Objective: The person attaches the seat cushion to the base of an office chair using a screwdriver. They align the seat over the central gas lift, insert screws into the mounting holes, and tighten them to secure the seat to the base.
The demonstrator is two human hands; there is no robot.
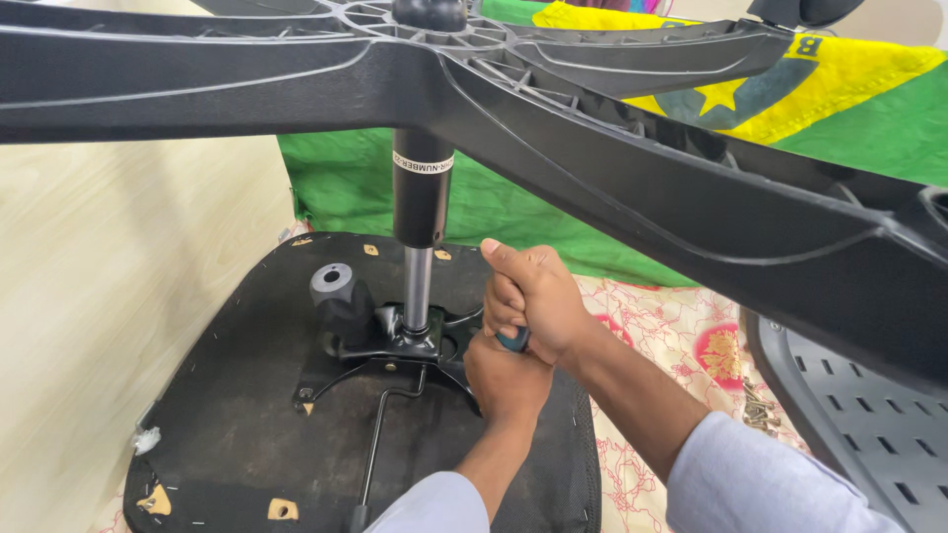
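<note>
An office chair lies upside down. Its black seat underside (pixel 237 415) faces up, with a metal tilt mechanism (pixel 395 345) bolted to it and a gas lift column (pixel 422 207) rising to the black star base (pixel 632 188) overhead. My right hand (pixel 533 296) grips the blue-green handle of a screwdriver (pixel 513 341), thumb on top. Below it, my left hand (pixel 506 380) is closed around the tool's lower part, beside the mechanism's right edge. The tool's tip is hidden behind my hands.
A black knob (pixel 338 291) stands left of the column, and a thin lever rod (pixel 380 434) runs toward me. A green and yellow cloth (pixel 849 109) lies behind. A perforated black backrest (pixel 859 424) sits at right on a floral sheet (pixel 681 336). Pale wood floor (pixel 109 296) at left.
</note>
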